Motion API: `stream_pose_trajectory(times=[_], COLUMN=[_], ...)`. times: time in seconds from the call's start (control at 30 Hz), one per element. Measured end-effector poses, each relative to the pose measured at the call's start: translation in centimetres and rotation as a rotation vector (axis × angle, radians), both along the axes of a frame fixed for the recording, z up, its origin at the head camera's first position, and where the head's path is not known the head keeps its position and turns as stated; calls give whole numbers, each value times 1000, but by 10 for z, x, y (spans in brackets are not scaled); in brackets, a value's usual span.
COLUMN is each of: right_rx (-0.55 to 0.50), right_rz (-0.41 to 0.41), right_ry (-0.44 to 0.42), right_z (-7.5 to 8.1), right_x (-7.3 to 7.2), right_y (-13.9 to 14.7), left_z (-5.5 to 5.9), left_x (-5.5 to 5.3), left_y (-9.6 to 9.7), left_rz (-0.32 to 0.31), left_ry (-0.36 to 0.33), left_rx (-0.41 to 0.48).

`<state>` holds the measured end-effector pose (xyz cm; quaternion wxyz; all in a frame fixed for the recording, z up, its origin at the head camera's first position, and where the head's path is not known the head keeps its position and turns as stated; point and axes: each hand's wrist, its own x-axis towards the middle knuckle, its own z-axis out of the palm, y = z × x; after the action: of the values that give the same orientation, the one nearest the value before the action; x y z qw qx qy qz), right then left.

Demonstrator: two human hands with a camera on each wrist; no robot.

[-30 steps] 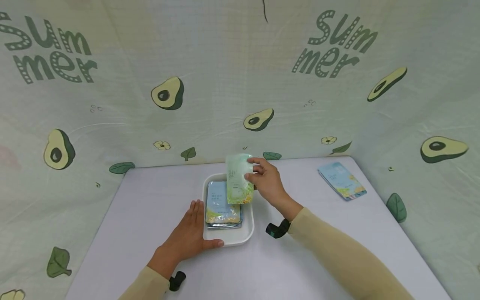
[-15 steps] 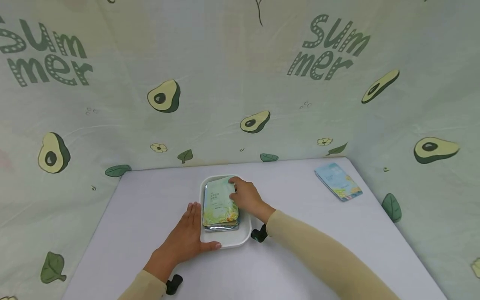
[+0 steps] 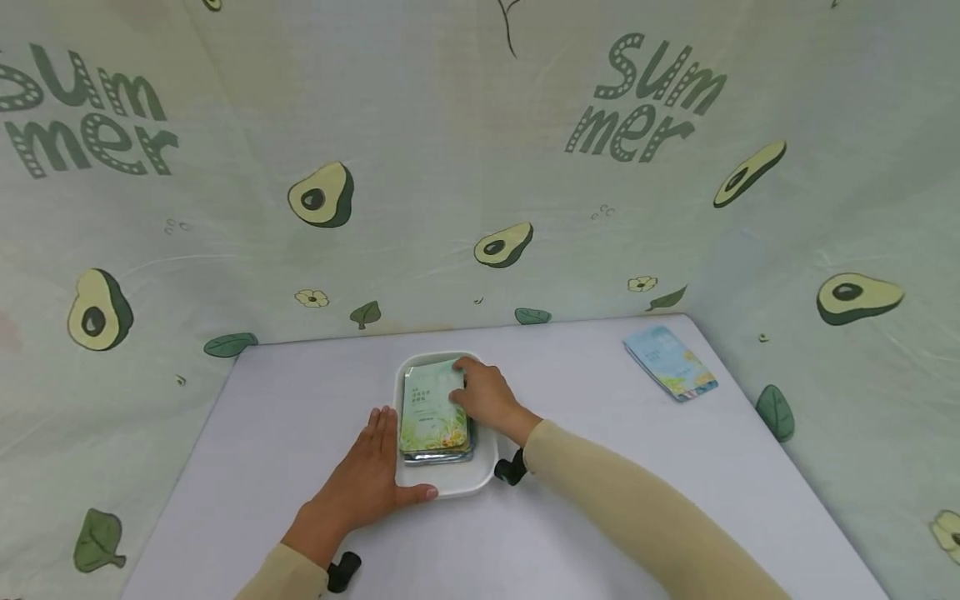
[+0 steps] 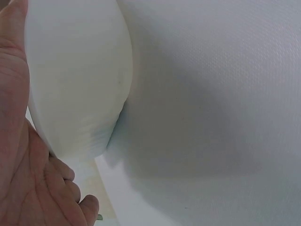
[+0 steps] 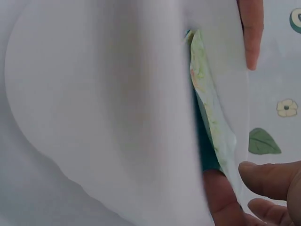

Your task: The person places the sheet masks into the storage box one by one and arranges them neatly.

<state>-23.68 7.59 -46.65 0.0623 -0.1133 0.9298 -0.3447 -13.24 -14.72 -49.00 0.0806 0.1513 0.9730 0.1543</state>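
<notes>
A flat green printed sachet (image 3: 431,408) lies on top of a stack of sachets (image 3: 438,458) in a white tray (image 3: 453,482). My right hand (image 3: 491,400) holds its right edge by thumb and fingers; the right wrist view has the thumb (image 5: 265,179) above the green sachet (image 5: 209,103) and a finger below its edge. My left hand (image 3: 363,475) rests along the tray's left side with straight fingers, its thumb across the near corner. In the left wrist view the left palm (image 4: 37,183) lies beside the tray wall (image 4: 77,80). Most lower sachets are hidden.
A few blue sachets (image 3: 670,362) lie stacked at the table's far right. The white table (image 3: 300,392) runs back to a cloth backdrop (image 3: 420,208) printed with avocados and leaves. Black wrist cameras (image 3: 510,468) hang below both wrists.
My right hand has brought the green sachet from above the tray's back right down and leftward onto the blue sachets. My left hand stays at the tray; the view has shifted slightly.
</notes>
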Motion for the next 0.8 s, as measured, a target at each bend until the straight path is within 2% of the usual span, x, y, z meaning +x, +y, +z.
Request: stream_pose_trajectory(times=[0.2, 0.33, 0.53, 0.63, 0.8], right_rx=[-23, -71, -114, -45, 173], right_rz=[-16, -43, -71, -94, -125], right_ry=[-18, 16, 151, 206, 187], right_z=[5, 7, 4, -4, -27], right_x=[0, 3, 3, 0, -1], right_y=[4, 13, 52, 87, 159], left_z=[-1, 0, -1, -2, -2], left_x=[-1, -1, -2, -2, -1], left_y=[-2, 0, -1, -1, -2], left_rz=[10, 13, 14, 17, 20], left_ry=[-8, -16, -22, -28, -37], left_rx=[-9, 5, 17, 19, 18])
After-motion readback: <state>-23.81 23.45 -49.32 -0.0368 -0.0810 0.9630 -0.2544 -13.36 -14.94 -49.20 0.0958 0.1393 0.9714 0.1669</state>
